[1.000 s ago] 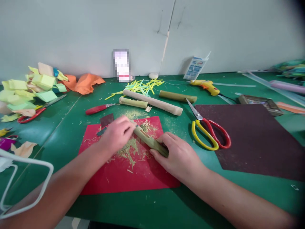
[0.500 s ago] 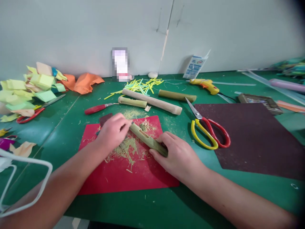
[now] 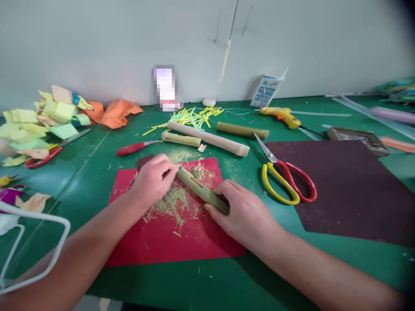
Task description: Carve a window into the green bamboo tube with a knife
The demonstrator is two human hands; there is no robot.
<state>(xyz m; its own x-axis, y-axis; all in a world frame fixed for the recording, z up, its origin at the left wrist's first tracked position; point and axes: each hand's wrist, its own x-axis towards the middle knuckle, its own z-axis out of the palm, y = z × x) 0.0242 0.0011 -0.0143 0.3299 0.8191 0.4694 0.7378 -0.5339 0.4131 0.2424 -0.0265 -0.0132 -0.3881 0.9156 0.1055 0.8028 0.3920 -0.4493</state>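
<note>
A greenish bamboo tube (image 3: 198,186) with a slot cut in its upper side slants over a red sheet (image 3: 142,242). My right hand (image 3: 244,209) is closed around its near end, thumb on the near side and fingers over the far side. At the tube's far end, my left hand (image 3: 154,173) is closed, with fingertips pinched on it. Whatever else may be inside the left fingers is hidden. Pale shavings and dust (image 3: 175,203) lie on the sheet beneath the tube. A dark brown piece (image 3: 145,161) shows just behind my left hand.
Beyond the sheet lie a red-handled knife (image 3: 131,148), a pale stick (image 3: 210,139), a short bamboo piece (image 3: 181,139) and a darker bamboo tube (image 3: 241,129). Scissors (image 3: 285,177) rest partly on a dark brown sheet (image 3: 343,190). A yellow glue gun (image 3: 282,116) lies behind. Folded papers (image 3: 48,119) are heaped left.
Both hands keep their hold on the bamboo tube and have barely moved. The whole view has shifted very slightly; no other thing has changed place.
</note>
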